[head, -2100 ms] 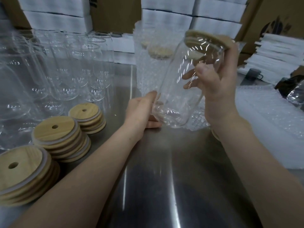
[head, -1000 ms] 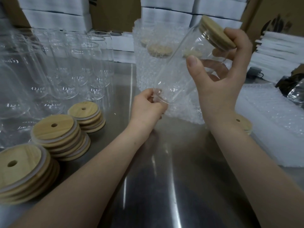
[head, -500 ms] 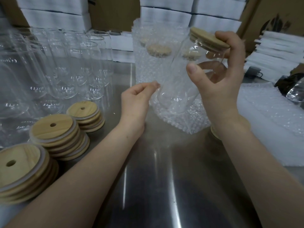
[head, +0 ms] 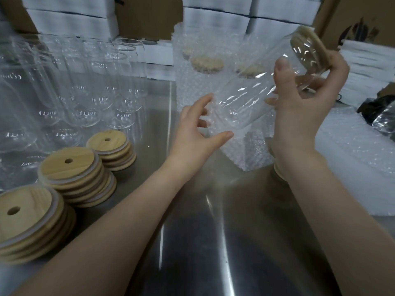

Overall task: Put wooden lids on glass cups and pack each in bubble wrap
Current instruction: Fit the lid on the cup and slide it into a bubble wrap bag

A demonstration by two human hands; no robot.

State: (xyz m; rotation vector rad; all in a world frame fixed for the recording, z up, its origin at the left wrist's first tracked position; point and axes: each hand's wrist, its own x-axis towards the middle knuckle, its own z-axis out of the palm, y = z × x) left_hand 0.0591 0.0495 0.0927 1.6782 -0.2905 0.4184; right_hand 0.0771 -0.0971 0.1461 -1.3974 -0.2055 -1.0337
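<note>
Head cam: right hand (head: pixel 299 116) curls round the glass cup (head: pixel 252 97) near its wooden lid (head: pixel 307 45), long axis slanting base-first down toward the spread left hand (head: pixel 192 133).

Three lid stacks (head: pixel 27 218) (head: pixel 72 169) (head: pixel 111 148) (two hands (head: pixel 194 133) (head: pixel 299 112))

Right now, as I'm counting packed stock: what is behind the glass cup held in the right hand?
Bubble-wrapped cups with wooden lids stand behind the glass cup; three lids show. The right hand hides whether more stand there.
</note>
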